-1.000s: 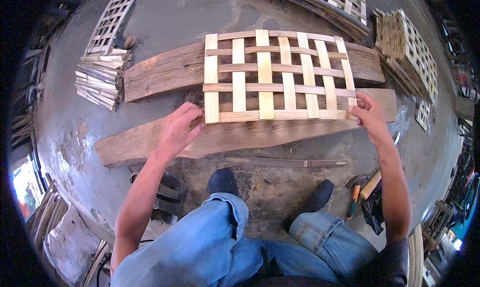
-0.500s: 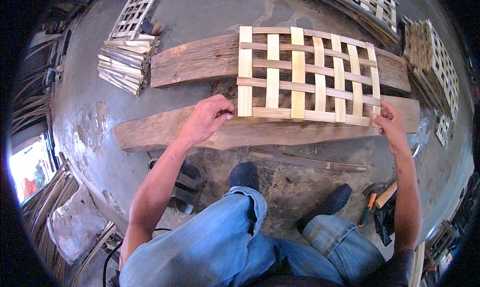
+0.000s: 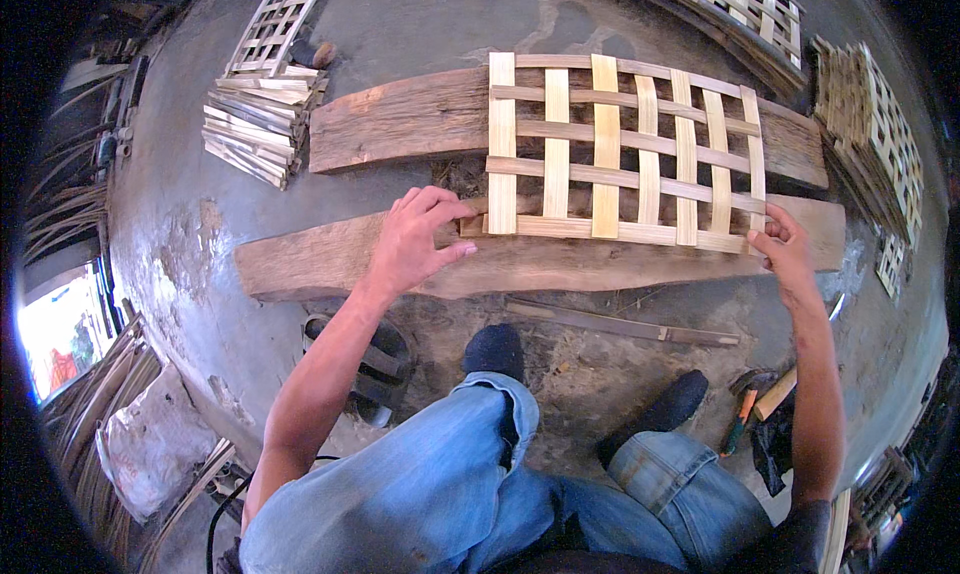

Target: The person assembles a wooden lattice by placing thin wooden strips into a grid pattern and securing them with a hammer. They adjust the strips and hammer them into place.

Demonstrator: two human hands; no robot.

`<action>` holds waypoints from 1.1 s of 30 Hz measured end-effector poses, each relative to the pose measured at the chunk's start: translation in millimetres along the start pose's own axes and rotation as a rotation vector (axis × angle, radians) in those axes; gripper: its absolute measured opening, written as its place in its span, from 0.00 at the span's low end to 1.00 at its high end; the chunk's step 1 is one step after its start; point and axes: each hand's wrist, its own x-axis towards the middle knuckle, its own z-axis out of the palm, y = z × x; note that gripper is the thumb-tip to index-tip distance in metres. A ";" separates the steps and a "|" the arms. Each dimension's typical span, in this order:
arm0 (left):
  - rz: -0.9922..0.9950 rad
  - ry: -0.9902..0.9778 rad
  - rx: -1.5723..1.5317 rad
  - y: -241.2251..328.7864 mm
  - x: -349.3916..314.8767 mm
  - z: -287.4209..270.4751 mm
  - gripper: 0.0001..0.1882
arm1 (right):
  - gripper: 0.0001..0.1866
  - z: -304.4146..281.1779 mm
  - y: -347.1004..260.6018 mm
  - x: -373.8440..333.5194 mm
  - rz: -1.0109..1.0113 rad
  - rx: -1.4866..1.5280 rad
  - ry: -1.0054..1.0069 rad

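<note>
- Woven panel point(image 3: 606, 149) of pale flat strips, open squares, lay across two rough wooden planks, mostly over the gap between them; its near edge sat above the near plank point(image 3: 560, 266), its far part over the far plank point(image 3: 400, 124).
- Right hand point(image 3: 787, 246) was at the panel's near right corner, grip pinching it, thumb on top.
- Left hand point(image 3: 412, 236) was just beside the near left corner, above the near plank; grip released, thumb and forefinger spread apart. From where I stood, could not tell whether the forefinger touched the strip end there.
- On the floor, near side of the planks: one long thin slat point(image 3: 620, 323), lying roughly lengthwise.
- Left, beyond the near plank's end: a bundle of split strips point(image 3: 258, 124), with a narrow lattice point(image 3: 278, 24) on its far side.
- Right: a tall stack of lattices point(image 3: 850, 124); another pile point(image 3: 745, 9) at far right.
- Near right, by the person's dark-socked foot point(image 3: 672, 404): an orange-and-green handle point(image 3: 740, 422) beside a wooden handle point(image 3: 775, 394).
</note>
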 end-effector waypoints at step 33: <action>0.046 0.055 -0.076 -2.6 8.3 10.5 0.17 | 0.32 5.4 22.4 9.9 -0.088 -0.175 0.064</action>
